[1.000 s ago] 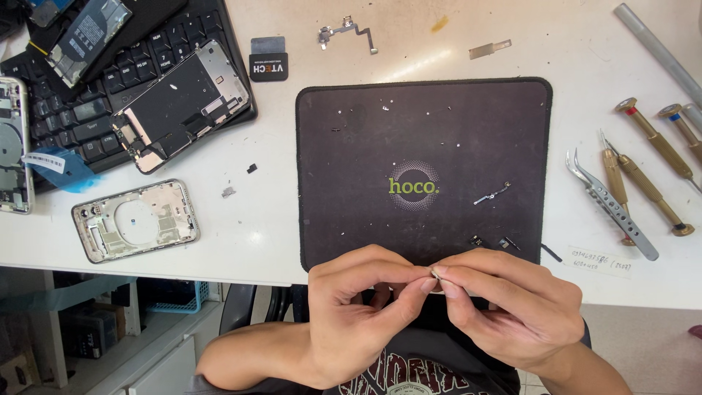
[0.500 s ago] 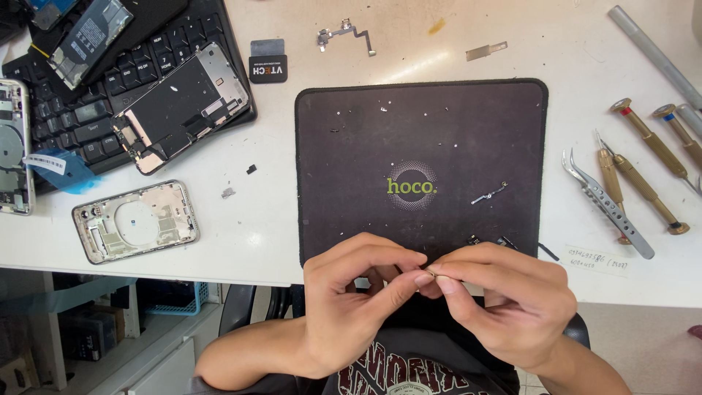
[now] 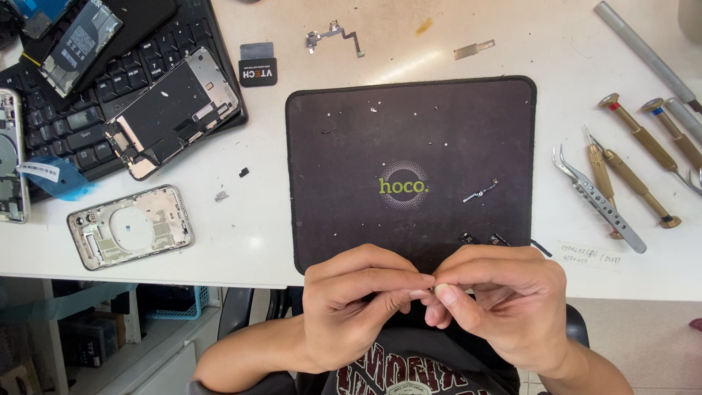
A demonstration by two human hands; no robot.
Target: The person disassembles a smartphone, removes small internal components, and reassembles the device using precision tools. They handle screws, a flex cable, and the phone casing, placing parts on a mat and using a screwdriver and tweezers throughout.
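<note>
My left hand (image 3: 358, 303) and my right hand (image 3: 504, 303) meet at the near edge of a black work mat (image 3: 409, 132), fingertips pinched together on a tiny part (image 3: 431, 290) that the fingers mostly hide. On the mat lie a small metal bracket (image 3: 480, 192), two little dark pieces (image 3: 482, 238) just beyond my right knuckles, and several scattered screws. A bare phone frame (image 3: 130, 227) rests on the white table to the left.
A phone assembly (image 3: 172, 113) lies on a black keyboard (image 3: 66, 124) at the far left. Curved tweezers (image 3: 598, 199) and several brass-handled screwdrivers (image 3: 636, 135) sit at the right. A flex cable (image 3: 333, 34) and a small black tag (image 3: 257, 69) lie beyond the mat.
Both hands stay pinched together at the mat's near edge, with only slight finger shifts. Nothing on the table has moved.
</note>
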